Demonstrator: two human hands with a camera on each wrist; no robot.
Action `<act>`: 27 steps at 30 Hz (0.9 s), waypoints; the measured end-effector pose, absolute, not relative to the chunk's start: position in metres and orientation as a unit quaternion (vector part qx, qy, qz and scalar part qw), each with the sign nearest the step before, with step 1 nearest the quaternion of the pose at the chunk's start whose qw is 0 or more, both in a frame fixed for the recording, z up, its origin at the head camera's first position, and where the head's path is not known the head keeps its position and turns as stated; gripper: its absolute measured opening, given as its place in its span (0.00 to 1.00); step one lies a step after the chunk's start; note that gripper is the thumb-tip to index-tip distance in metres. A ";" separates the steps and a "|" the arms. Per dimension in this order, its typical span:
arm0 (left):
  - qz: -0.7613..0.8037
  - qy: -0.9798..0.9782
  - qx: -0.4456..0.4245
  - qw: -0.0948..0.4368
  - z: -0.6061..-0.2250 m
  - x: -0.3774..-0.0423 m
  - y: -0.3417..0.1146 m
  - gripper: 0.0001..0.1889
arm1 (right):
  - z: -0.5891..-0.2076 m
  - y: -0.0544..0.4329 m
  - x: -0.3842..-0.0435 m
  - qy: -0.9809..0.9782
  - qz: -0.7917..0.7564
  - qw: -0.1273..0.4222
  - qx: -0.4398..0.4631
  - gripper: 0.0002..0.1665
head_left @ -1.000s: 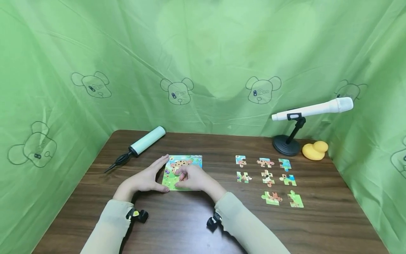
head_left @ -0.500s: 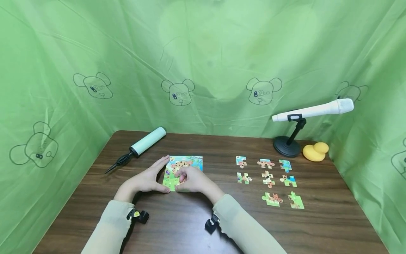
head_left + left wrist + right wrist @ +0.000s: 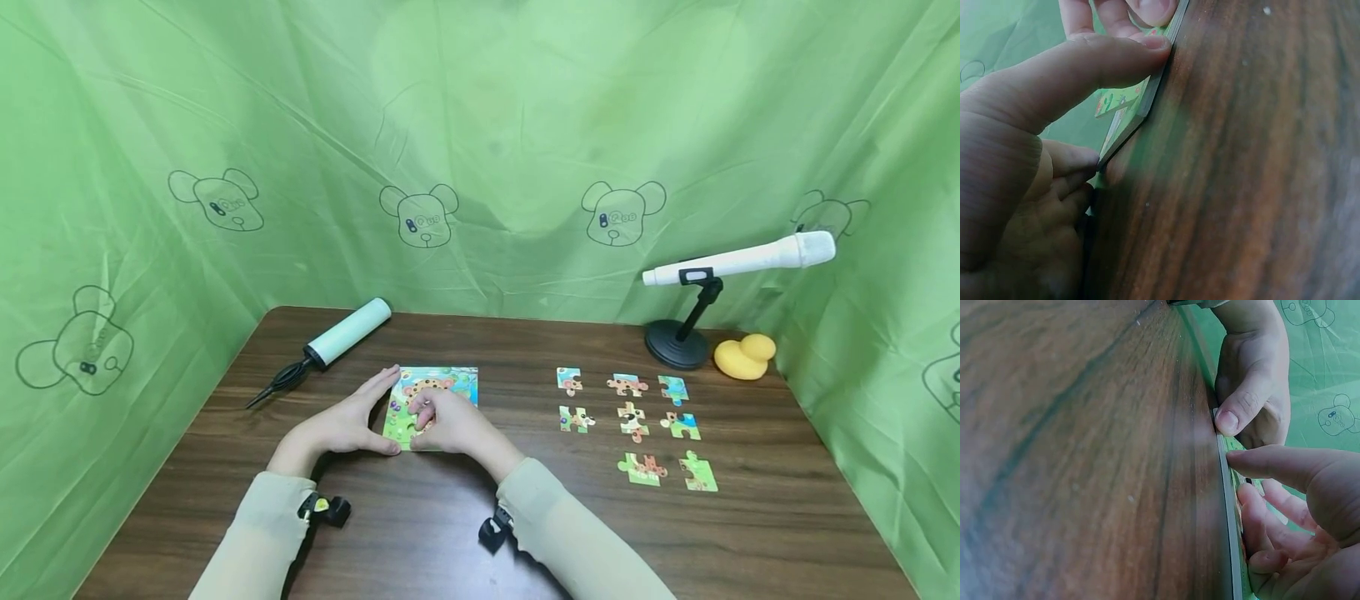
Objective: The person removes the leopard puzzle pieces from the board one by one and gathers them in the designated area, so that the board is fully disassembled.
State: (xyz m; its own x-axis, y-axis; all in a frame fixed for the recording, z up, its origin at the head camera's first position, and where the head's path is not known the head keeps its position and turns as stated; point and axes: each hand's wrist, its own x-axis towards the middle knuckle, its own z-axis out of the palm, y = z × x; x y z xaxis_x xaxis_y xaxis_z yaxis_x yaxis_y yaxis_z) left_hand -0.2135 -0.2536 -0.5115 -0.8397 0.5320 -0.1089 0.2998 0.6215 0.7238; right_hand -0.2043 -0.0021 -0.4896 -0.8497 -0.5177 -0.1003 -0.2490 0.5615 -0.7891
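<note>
A square puzzle board (image 3: 393,429) with a leopard picture lies flat on the table. My left hand (image 3: 341,425) spans its left side, thumb (image 3: 1129,59) at the near corner and fingertips at the far one. Over the board's near left part, my right hand (image 3: 453,421) has thumb and curled fingers around a puzzle piece, mostly hidden behind them. In the left wrist view, a green puzzle piece (image 3: 1116,103) stands tilted up from the board, below my left thumb. The right thumb (image 3: 1272,464) sits at the board's near edge in the right wrist view.
Several loose puzzle pieces (image 3: 633,421) lie in rows to the right. A white microphone (image 3: 750,257) on a black stand (image 3: 677,343) and a yellow rubber duck (image 3: 742,358) stand at the back right. A pale green hand pump (image 3: 348,332) lies back left. Green cloth (image 3: 495,150) hangs behind.
My right hand has shifted slightly left over the board, and a dark outline now shows beside its thumb. My left hand stays on the board's left side. The loose pieces have not moved.
</note>
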 end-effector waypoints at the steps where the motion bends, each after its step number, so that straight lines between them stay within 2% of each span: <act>1: 0.368 0.885 0.235 0.158 -0.511 -0.213 -0.254 0.70 | -0.488 -0.003 -0.204 0.869 -0.412 0.165 -0.220 0.25; 18: 0.371 0.884 0.234 0.165 -0.510 -0.214 -0.254 0.70 | -0.486 0.002 -0.203 0.877 -0.398 0.157 -0.218 0.24; 27: 0.359 0.889 0.234 0.165 -0.511 -0.214 -0.254 0.70 | -0.470 0.049 -0.199 0.879 -0.390 0.142 -0.235 0.28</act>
